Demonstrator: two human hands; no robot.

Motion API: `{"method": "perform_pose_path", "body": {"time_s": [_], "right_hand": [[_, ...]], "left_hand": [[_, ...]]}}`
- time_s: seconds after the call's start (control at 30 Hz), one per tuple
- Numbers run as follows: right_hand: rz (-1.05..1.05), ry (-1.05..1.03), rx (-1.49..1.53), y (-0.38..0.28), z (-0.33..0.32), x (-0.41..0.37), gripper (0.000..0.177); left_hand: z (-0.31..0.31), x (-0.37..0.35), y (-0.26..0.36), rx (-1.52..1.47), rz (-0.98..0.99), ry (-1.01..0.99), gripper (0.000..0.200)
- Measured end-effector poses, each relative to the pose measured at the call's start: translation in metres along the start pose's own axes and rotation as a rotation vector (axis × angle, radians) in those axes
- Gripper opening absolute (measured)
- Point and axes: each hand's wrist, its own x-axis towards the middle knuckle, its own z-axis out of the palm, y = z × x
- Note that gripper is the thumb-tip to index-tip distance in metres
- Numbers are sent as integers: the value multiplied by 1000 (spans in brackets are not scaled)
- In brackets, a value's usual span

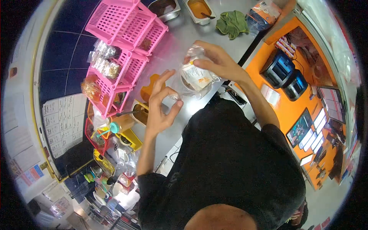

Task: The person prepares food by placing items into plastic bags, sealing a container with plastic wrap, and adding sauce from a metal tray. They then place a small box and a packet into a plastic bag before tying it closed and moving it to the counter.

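Note:
My right hand (216, 61) grips a clear plastic bag (199, 93) by its upper part. Inside the bag is a round tub with a white printed label (195, 74) facing up. To the left of it, my left hand (163, 103) pinches a small bit of clear plastic between thumb and index finger, its other fingers raised. Both hands are over the steel counter (188, 36). An orange-brown piece (148, 92) lies behind my left fingers, beside a metal pan (140, 113) of brown food, partly hidden by that hand.
Pink stacked baskets (119, 34) with wrapped packets stand at the left. Metal pans of sauce (198, 9) and a green cloth (232, 23) are at the counter's far end. On the right, an orange desk (255, 73) holds black printers (281, 67) and a tablet (300, 127).

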Motion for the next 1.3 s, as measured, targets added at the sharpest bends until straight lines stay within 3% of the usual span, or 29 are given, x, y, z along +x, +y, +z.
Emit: {"method": "perform_pose_path", "body": {"time_s": [0.07,0.13,0.17,0.2,0.27,0.3,0.33,0.4,0.47,0.53,0.57,0.7,0.77,0.87,0.93,1.0,1.07,1.13,1.17,1.23,1.27,1.3], "right_hand": [[-6,25,-103,8,9,-1,37],[-21,62,-380,27,17,-5,50],[89,-133,-297,8,21,0,58],[91,-136,-304,8,25,2,58],[299,-422,-542,9,32,6,59],[311,-431,-519,7,35,7,48],[311,-430,-527,25,34,6,48],[45,-245,-313,59,31,5,38],[86,-157,-301,50,38,0,32],[198,-141,-72,42,43,2,38],[114,-137,-79,49,47,2,32],[176,-50,-284,74,44,3,29],[260,-23,-291,67,42,5,35],[300,-77,-342,36,38,8,42],[310,-84,-401,26,39,1,37],[330,-86,-530,15,34,-8,41],[265,-141,-505,8,24,-12,47],[51,-55,-470,17,21,-15,32],[49,-55,-471,19,18,-14,32],[9,-159,-660,25,11,-10,16],[5,-160,-659,30,11,-12,16],[0,-108,-667,39,12,-14,14]], "left_hand": [[15,-10,-11,-316,-18,180,25],[29,-14,-11,-346,-8,261,31],[35,-14,-10,-371,7,344,38],[41,-14,-7,-377,9,348,38],[52,-12,-2,-213,-97,346,43],[57,-8,-1,-60,-50,342,42],[59,-7,-4,-64,-43,346,42],[63,-5,-17,11,-75,352,37],[65,0,-23,28,-115,412,30],[67,8,-20,-150,-174,545,28],[67,12,-29,-48,-53,602,30],[66,19,-14,108,-70,621,25],[69,23,-1,-180,-269,710,18],[74,17,-17,-52,-278,614,17],[72,22,-20,1,-233,665,15],[65,27,-21,144,-348,641,9],[63,32,-20,192,-310,666,4],[66,32,-31,176,-124,551,4],[63,32,-32,176,-122,552,4],[53,31,-37,56,-136,299,11],[46,30,-44,59,-135,302,11],[40,28,-56,-284,-326,99,18]]}}
